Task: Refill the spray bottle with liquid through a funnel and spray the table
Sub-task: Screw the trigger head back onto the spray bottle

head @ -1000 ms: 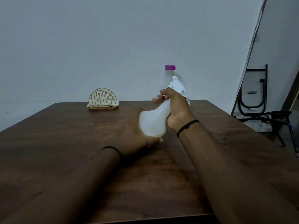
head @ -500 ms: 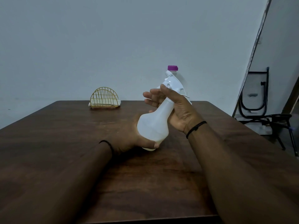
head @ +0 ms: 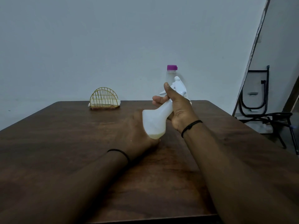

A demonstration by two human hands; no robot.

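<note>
The task is at an early stage: the left hand (head: pixel 140 131) cups the base and the right hand (head: pixel 176 107) grips the neck of the tilted translucent white plastic spray bottle (head: pixel 154 122) above the dark wooden table (head: pixel 64 143), trigger head apparently on, no funnel visible, refilling and spraying pending

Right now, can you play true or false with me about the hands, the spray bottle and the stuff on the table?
1. Both hands hold the spray bottle. True: the left hand cups its base, the right hand grips its neck.
2. The clear bottle has a green cap. False: it is purple.
3. The spray bottle stands upright on the table. False: it is tilted, held in the hands.
4. A gold wire holder sits at the table's far edge. True.
</note>
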